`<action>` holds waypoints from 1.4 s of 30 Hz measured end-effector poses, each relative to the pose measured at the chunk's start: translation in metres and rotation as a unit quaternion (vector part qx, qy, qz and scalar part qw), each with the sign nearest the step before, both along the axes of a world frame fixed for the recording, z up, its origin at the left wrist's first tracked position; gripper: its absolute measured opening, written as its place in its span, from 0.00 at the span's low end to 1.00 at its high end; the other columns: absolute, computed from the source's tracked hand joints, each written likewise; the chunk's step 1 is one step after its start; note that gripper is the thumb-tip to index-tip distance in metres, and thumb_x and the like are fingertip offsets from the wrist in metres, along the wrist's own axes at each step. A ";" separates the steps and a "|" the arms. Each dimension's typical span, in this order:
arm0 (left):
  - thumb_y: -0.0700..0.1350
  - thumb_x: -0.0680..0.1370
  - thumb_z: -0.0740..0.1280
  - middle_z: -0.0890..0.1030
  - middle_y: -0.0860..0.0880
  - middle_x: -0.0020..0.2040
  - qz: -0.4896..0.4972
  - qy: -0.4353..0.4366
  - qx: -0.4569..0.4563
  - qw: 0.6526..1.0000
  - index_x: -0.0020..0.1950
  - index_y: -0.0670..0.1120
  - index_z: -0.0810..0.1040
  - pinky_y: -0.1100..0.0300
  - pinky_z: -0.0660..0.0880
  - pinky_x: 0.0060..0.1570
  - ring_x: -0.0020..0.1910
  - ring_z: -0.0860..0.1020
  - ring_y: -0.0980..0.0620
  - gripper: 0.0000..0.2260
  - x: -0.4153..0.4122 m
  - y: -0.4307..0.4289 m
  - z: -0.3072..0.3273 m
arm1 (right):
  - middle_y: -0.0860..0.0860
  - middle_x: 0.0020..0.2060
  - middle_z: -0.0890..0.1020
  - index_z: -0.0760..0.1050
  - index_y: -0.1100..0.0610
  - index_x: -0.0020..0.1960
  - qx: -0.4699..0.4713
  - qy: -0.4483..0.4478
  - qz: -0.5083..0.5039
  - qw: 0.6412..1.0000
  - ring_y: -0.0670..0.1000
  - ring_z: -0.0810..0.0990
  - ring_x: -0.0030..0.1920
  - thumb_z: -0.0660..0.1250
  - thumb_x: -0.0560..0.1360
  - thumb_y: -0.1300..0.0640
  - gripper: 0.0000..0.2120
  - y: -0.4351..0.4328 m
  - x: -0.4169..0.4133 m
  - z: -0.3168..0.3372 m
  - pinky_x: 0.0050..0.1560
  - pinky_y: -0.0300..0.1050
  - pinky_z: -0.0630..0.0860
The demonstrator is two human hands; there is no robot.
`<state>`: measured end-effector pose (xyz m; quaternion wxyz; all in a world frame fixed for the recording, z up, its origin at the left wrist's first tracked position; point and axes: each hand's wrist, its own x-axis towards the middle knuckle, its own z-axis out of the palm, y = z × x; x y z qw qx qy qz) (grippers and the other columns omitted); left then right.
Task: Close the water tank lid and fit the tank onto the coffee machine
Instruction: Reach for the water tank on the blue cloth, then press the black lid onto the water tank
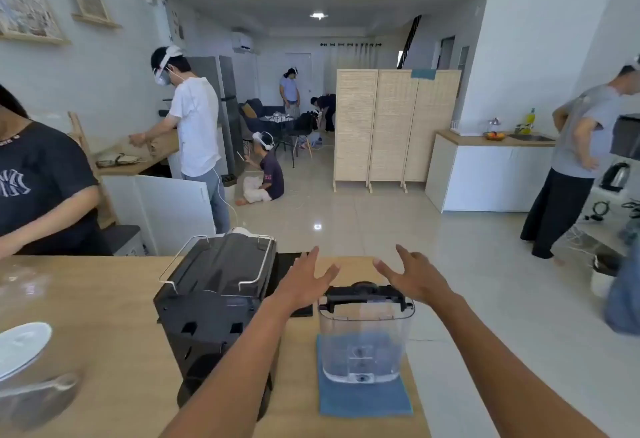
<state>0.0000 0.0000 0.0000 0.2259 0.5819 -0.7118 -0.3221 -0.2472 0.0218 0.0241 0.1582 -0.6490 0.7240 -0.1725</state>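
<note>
A clear plastic water tank [363,344] stands upright on a blue cloth [365,399] on the wooden counter. Its black lid [365,294] lies along the top rim at the far side. To its left stands the black coffee machine [214,302], back side toward me, with a wire rail on top. My left hand [304,281] hovers between the machine and the tank, fingers spread, holding nothing. My right hand [414,276] floats just above and behind the tank's right rim, fingers also spread and empty. Neither hand touches the tank.
A white plate [22,344] and a glass bowl with a spoon [38,399] sit at the counter's left. A black flat item [291,264] lies behind the machine. The counter's right edge [415,378] runs close beside the cloth. A person in a dark shirt [41,188] stands at the left.
</note>
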 end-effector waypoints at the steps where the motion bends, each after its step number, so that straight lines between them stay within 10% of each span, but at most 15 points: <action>1: 0.71 0.78 0.57 0.49 0.45 0.84 0.011 0.011 0.008 1.000 0.84 0.50 0.46 0.44 0.51 0.79 0.83 0.46 0.44 0.43 -0.003 0.003 -0.005 | 0.61 0.77 0.63 0.51 0.51 0.81 0.007 -0.010 -0.005 1.000 0.60 0.58 0.78 0.50 0.68 0.21 0.51 0.003 -0.001 -0.005 0.74 0.61 0.61; 9: 0.68 0.75 0.68 0.60 0.44 0.82 0.081 0.143 0.132 0.978 0.81 0.55 0.33 0.46 0.61 0.76 0.80 0.61 0.42 0.52 -0.017 0.012 -0.039 | 0.61 0.74 0.69 0.47 0.52 0.82 0.038 -0.081 -0.034 0.995 0.62 0.68 0.72 0.60 0.67 0.23 0.55 0.014 -0.008 -0.043 0.68 0.58 0.70; 15: 0.80 0.60 0.67 0.69 0.51 0.78 0.098 0.203 0.138 0.964 0.81 0.50 0.62 0.47 0.62 0.76 0.77 0.66 0.47 0.56 -0.027 0.015 -0.059 | 0.58 0.76 0.69 0.51 0.54 0.82 0.046 -0.195 -0.060 0.978 0.61 0.70 0.73 0.66 0.65 0.25 0.56 0.017 -0.010 -0.055 0.70 0.55 0.68; 26: 0.60 0.76 0.73 0.80 0.56 0.66 0.110 0.258 0.008 0.960 0.71 0.63 0.72 0.52 0.74 0.67 0.64 0.78 0.50 0.24 -0.024 0.020 -0.065 | 0.51 0.68 0.77 0.57 0.43 0.78 -0.011 -0.282 -0.016 0.959 0.56 0.78 0.63 0.71 0.70 0.36 0.42 0.028 -0.011 -0.059 0.65 0.50 0.72; 32: 0.51 0.76 0.75 0.85 0.65 0.55 0.146 0.281 -0.097 0.943 0.66 0.59 0.79 0.71 0.75 0.55 0.58 0.80 0.67 0.19 -0.029 0.030 -0.062 | 0.51 0.70 0.76 0.50 0.40 0.80 -0.040 -0.267 -0.006 0.963 0.57 0.78 0.66 0.67 0.73 0.35 0.42 0.031 -0.012 -0.060 0.65 0.52 0.73; 37: 0.62 0.71 0.74 0.77 0.56 0.71 0.168 0.286 -0.105 0.938 0.76 0.53 0.71 0.70 0.67 0.64 0.70 0.72 0.60 0.36 -0.041 0.040 -0.058 | 0.52 0.73 0.73 0.52 0.39 0.80 -0.065 -0.296 -0.032 0.952 0.59 0.73 0.71 0.59 0.72 0.30 0.40 0.035 -0.003 -0.054 0.70 0.55 0.69; 42: 0.68 0.75 0.65 0.76 0.54 0.73 0.214 0.366 -0.073 0.903 0.76 0.56 0.72 0.60 0.65 0.69 0.73 0.71 0.54 0.32 -0.057 0.047 -0.046 | 0.52 0.74 0.72 0.56 0.40 0.80 -0.087 -0.345 -0.060 0.933 0.58 0.70 0.73 0.57 0.74 0.32 0.36 0.039 0.004 -0.054 0.71 0.54 0.67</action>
